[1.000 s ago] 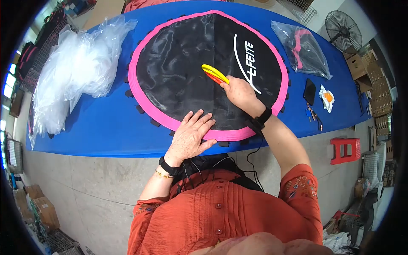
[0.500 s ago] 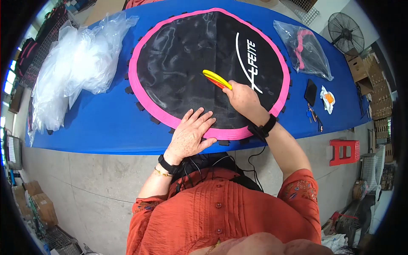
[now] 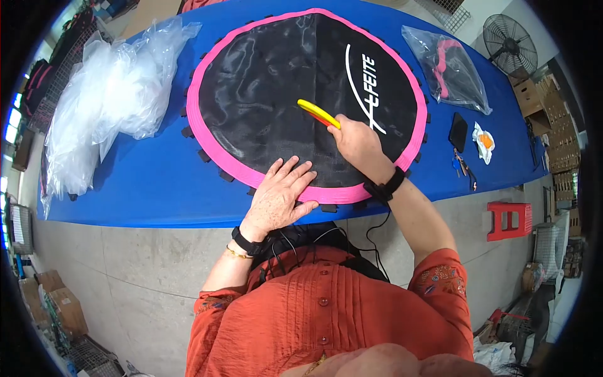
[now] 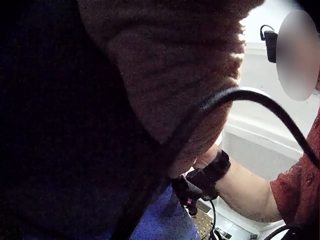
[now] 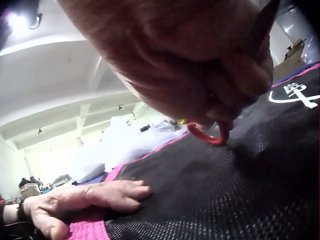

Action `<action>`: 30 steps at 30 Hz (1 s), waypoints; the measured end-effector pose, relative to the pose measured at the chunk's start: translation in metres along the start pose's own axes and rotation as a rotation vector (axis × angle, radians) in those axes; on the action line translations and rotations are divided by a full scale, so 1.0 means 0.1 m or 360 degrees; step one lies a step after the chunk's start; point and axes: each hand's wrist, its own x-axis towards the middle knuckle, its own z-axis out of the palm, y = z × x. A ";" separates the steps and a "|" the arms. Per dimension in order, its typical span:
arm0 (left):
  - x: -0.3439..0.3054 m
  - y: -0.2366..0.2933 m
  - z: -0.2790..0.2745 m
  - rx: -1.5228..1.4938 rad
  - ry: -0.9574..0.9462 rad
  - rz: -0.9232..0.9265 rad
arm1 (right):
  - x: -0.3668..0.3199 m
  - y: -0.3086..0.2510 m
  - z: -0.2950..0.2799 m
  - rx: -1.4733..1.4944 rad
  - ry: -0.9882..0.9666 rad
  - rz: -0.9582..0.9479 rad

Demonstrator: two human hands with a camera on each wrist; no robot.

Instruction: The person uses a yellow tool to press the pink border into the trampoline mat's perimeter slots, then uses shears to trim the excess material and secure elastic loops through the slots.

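A round black mesh mat (image 3: 270, 81) with a pink border (image 3: 200, 135) and white lettering lies flat on the blue table. My left hand (image 3: 276, 196) rests on the near part of the border, fingers spread straight onto the mesh. Over the mat's right half, my right hand (image 3: 361, 147) grips a pair of scissors (image 3: 318, 114); their yellow and red handles point left, away from the fist. In the right wrist view a red handle loop (image 5: 212, 137) shows low over the mesh, and a dark pointed blade (image 5: 266, 22) sticks out of the fist's other side.
Clear plastic bags (image 3: 119, 94) are heaped on the left of the blue table (image 3: 163, 188). At the right lie a bagged item with a pink band (image 3: 441, 69), a phone (image 3: 458, 132), keys (image 3: 463, 164) and an opened wrapper (image 3: 483, 146). A red stool (image 3: 509, 220) stands beyond.
The right hand has shifted slightly right and nearer me with the scissors, whose handle loops now look narrower. The left hand keeps its place on the border.
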 end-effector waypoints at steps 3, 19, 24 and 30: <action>-0.01 0.00 -0.01 0.0007 0.0000 -0.0006 | 0.07 0.05 0.06 0.0031 -0.0012 0.0040; 0.00 0.00 -0.03 -0.0046 -0.0006 -0.0015 | -0.46 -0.12 -0.05 0.0153 -0.0097 -0.0024; -0.03 -0.01 0.00 -0.0079 0.0044 -0.0006 | -0.90 -0.14 -0.16 0.0328 -0.0182 0.0003; -0.18 -0.24 -0.32 0.0113 0.0317 -0.0270 | -1.27 0.01 -0.30 0.0237 -0.0217 0.0293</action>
